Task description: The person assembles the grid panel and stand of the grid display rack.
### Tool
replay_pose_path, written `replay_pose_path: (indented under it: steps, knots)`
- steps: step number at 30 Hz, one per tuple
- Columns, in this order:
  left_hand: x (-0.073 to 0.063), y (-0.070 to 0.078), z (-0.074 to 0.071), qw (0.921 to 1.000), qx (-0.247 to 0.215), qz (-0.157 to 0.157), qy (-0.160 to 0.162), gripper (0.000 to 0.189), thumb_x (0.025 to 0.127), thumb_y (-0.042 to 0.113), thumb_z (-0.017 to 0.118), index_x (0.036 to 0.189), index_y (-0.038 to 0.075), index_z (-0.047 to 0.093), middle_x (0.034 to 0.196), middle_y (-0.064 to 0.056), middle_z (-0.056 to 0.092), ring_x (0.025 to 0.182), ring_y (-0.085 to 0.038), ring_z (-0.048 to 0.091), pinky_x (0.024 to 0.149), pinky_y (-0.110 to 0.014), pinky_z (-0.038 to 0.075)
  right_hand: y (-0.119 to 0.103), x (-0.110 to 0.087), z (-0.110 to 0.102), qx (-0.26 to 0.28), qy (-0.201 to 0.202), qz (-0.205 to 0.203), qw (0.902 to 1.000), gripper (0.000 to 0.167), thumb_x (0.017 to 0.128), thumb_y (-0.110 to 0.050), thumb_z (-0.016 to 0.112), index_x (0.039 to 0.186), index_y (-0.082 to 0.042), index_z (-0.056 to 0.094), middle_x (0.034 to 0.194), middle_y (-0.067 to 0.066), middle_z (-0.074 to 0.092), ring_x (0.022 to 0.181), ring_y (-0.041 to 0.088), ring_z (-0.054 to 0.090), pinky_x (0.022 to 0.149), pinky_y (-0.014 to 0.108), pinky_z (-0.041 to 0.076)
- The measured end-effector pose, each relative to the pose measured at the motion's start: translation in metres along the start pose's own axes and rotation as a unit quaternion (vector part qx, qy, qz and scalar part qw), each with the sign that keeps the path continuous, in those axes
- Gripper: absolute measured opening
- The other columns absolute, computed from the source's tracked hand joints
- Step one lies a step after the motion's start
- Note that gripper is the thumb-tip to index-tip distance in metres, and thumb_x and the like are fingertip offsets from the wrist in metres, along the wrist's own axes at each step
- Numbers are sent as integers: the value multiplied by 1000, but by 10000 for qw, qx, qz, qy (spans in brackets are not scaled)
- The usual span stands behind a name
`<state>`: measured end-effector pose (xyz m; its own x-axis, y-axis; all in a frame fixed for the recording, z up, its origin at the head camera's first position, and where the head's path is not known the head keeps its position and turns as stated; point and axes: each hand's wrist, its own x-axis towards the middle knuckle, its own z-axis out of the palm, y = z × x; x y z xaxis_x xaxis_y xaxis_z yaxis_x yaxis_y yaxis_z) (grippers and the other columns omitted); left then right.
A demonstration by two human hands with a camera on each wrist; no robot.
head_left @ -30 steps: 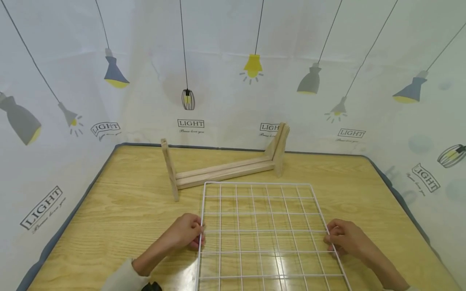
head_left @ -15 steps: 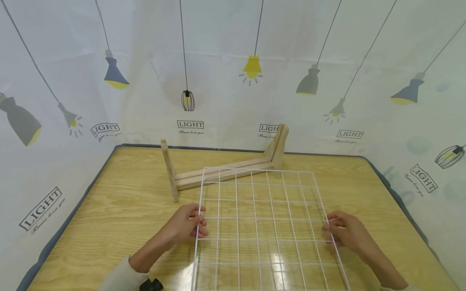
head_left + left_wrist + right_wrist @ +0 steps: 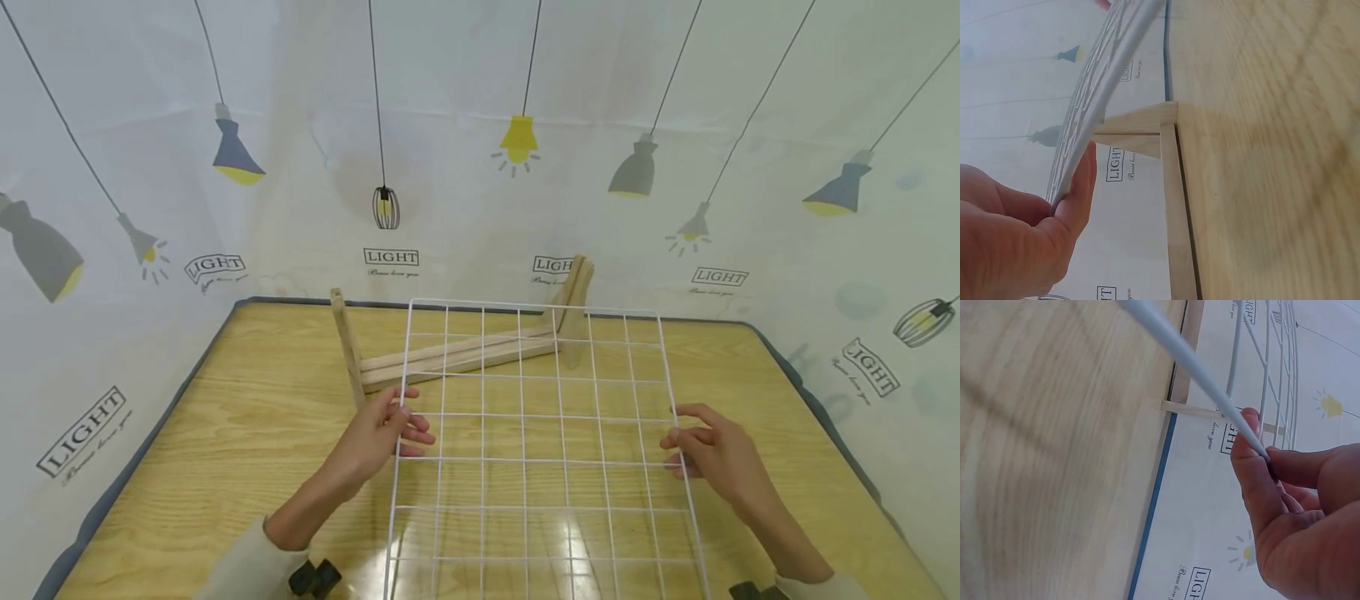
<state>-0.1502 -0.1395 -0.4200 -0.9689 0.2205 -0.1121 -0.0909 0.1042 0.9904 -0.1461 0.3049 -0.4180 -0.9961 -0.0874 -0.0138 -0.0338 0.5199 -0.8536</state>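
Observation:
A white wire grid panel (image 3: 522,417) slants up off the table, its far edge raised. My left hand (image 3: 371,437) pinches its left edge wire between thumb and fingers, some fingertips reaching behind the grid. On the opposite edge, my right hand (image 3: 720,454) grips the wire the same way; the right wrist view shows thumb and index finger closed on the white rod (image 3: 1197,372). Behind the panel a pale wooden frame (image 3: 465,354) rests on the table, a long bar with an upright at each end. The grid overlaps much of that bar in the head view.
The wood-grain table (image 3: 247,433) has a dark blue edge along its back and sides. A white backdrop (image 3: 450,150) printed with hanging lamps encloses it. Black objects (image 3: 315,577) sit at both cuffs. Light glares off the tabletop under the grid.
Both hands have lifted the grid panel and moved it away from the body; its far edge has risen and now overlaps the wooden frame. The frame has stayed in place.

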Motion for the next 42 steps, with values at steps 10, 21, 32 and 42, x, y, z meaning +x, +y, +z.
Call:
replay_pose_path:
  steps: [10, 21, 32, 42]
  knots:
    - [5, 12, -1, 9988, -400, 295, -15, 29, 109, 9, 28, 137, 5, 36, 107, -20, 62, 99, -35, 71, 88, -48, 58, -16, 6, 1, -9, 710, -747, 9947, 36, 100, -3, 56, 134, 5, 48, 80, -6, 74, 63, 10, 72, 59, 31, 61]
    - [7, 24, 1, 9917, -1070, 712, 84, 31, 110, 18, 26, 140, 15, 33, 115, -23, 63, 96, -27, 73, 84, -45, 60, -27, 12, 2, 393, 1312, -1159, 9838, 30, 98, 1, 57, 126, -8, 53, 80, -19, 71, 64, 5, 71, 59, 26, 60]
    - [7, 30, 6, 9758, -1357, 1679, 353, 18, 109, 19, 31, 125, 15, 39, 116, -18, 70, 90, -20, 74, 78, -38, 61, -43, 14, -1, 216, 1687, -1509, 9738, 34, 97, 4, 57, 130, -1, 51, 82, -23, 68, 66, 2, 71, 62, 23, 59]
    - [8, 38, 9, 9618, -1526, 2145, 749, 14, 109, 18, 35, 120, 12, 41, 104, 1, 75, 86, -17, 75, 72, -26, 61, -67, 15, 9, -834, 2083, -1521, 9626, 55, 96, -8, 64, 144, 1, 39, 117, 19, 65, 95, -8, 60, 77, 1, 46]
